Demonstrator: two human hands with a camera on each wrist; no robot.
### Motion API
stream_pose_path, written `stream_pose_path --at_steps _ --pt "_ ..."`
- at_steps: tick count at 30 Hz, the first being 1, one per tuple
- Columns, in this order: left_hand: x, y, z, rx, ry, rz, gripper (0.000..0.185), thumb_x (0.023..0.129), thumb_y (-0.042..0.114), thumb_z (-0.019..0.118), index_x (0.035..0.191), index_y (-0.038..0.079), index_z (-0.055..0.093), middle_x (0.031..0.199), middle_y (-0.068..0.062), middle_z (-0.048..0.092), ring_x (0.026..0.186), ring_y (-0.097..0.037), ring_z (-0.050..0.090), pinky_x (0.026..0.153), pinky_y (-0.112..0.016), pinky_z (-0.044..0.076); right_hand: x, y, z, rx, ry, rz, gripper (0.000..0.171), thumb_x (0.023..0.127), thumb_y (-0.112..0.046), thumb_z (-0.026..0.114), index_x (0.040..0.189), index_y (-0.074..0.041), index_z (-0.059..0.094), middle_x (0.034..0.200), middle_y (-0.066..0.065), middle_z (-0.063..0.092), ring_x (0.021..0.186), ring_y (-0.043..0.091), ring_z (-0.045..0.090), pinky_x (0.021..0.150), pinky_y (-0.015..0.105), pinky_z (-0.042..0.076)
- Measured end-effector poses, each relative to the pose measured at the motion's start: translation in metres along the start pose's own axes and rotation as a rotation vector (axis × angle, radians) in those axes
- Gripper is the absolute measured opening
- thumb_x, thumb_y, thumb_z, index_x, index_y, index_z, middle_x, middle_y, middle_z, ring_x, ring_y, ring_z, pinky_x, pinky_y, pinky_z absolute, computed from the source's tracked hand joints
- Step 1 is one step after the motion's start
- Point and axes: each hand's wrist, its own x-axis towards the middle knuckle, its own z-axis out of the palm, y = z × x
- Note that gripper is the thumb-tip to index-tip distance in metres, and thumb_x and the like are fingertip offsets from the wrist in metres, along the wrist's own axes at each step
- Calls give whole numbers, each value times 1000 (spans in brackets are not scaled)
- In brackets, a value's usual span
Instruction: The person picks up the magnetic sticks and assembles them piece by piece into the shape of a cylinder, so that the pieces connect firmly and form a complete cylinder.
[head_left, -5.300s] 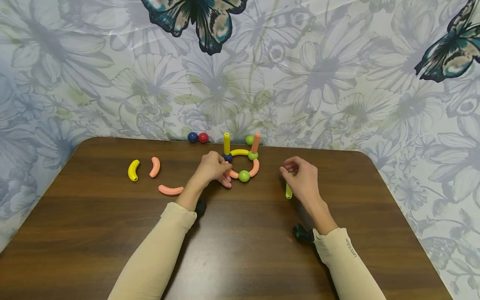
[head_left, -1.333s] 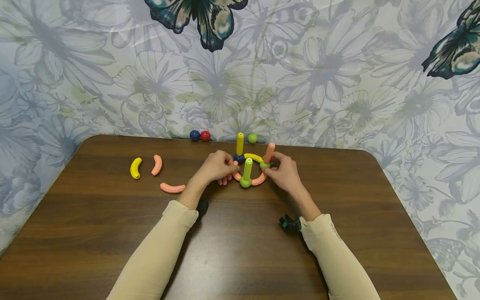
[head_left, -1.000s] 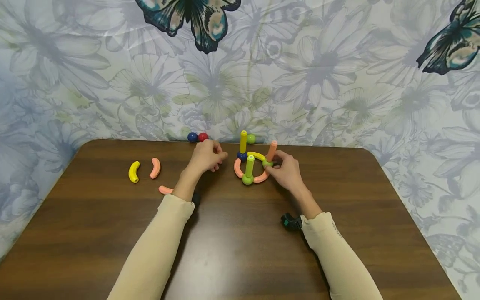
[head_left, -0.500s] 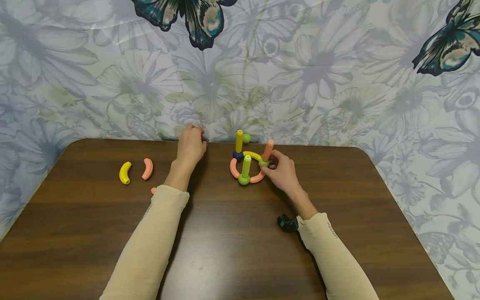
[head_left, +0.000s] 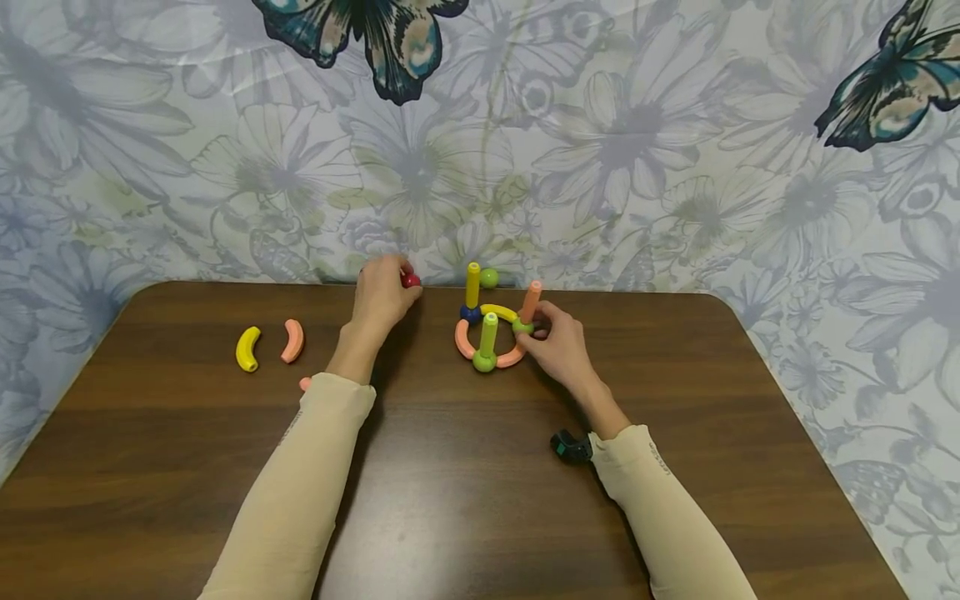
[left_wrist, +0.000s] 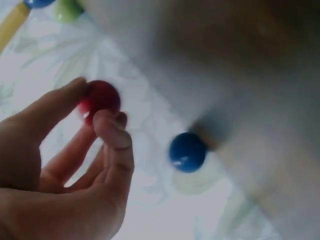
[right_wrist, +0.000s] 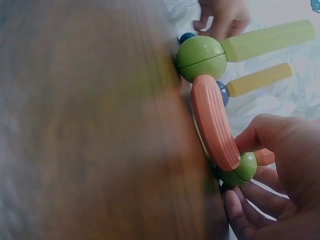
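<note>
My left hand pinches a red ball between thumb and fingers at the table's far edge. A blue ball lies close by in the left wrist view; in the head view the hand hides it. My right hand grips the right green ball of a ring-shaped toy construction. That ring joins balls with pink curved pieces and a yellow curved piece. A yellow rod, a light green rod and a pink rod stand upright on its balls.
A loose green ball sits behind the ring at the far edge. On the left lie a yellow curved piece and a pink one. Another pink piece is mostly covered by the left sleeve. A flowered wall hanging rises behind the table.
The light green rod now stands on the ring's front ball. My right hand went from that rod to the right ball. My left hand let go of the ring and took the red ball.
</note>
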Motion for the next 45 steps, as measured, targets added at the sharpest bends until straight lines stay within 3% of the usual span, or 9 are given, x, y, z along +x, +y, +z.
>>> stream_pose_path --at_steps 11,14,18,21,25,31,37,41,45 --pt "-11 56 -20 -280 251 276 23 92 20 80 109 5 76 95 -12 75 71 -26 65 70 -38 48 0 -1 6 -16 -20 -9 34 93 -15 77 126 -9 70 114 12 75 104 25 72 92 38 61" --pt "-13 65 -24 -306 243 339 24 93 19 80 112 5 76 99 -11 76 73 -25 67 69 -38 51 2 0 6 -22 -16 -6 34 94 -16 77 126 -10 69 113 11 75 103 24 72 92 37 61" --pt "-16 69 -24 -254 115 374 27 95 19 79 116 3 75 103 -13 75 79 -27 67 72 -39 53 3 -1 7 -15 -18 -13 34 93 -15 77 125 -8 69 113 12 75 104 25 72 93 38 61" --pt "-17 70 -22 -202 40 358 29 95 19 79 119 3 73 105 -13 74 83 -27 66 75 -40 53 3 -1 7 -19 -17 -15 34 92 -15 77 124 -8 70 112 12 75 104 24 72 93 38 60" --pt "-16 70 -22 -203 15 337 34 95 22 80 122 3 72 107 -13 74 85 -28 67 76 -40 55 2 -1 6 -22 -12 -17 34 91 -14 78 124 -9 70 111 11 76 102 24 72 92 38 61" --pt "-10 60 -25 -260 65 245 40 105 38 65 125 4 71 107 -14 74 91 -29 68 79 -45 55 2 0 6 -14 -9 -16 35 91 -13 78 125 -9 70 112 11 75 103 24 72 93 38 60" --pt "-1 22 -34 -139 52 92 26 102 22 68 112 -3 72 112 -24 73 97 -39 69 90 -55 53 2 1 6 -17 -5 -24 35 91 -13 76 125 -9 69 112 12 75 103 25 71 92 39 60" --pt "2 -3 -32 -47 13 -40 31 101 15 69 123 -7 68 126 -29 68 116 -48 63 101 -59 50 2 1 7 -14 -5 -31 35 91 -12 76 125 -8 69 113 12 76 103 25 71 92 40 60" --pt "4 -17 -27 21 -39 -114 39 101 12 68 134 -7 63 136 -33 62 128 -54 51 108 -61 45 3 1 7 -18 -5 -39 35 91 -13 77 125 -8 69 115 12 75 104 25 72 92 41 60"
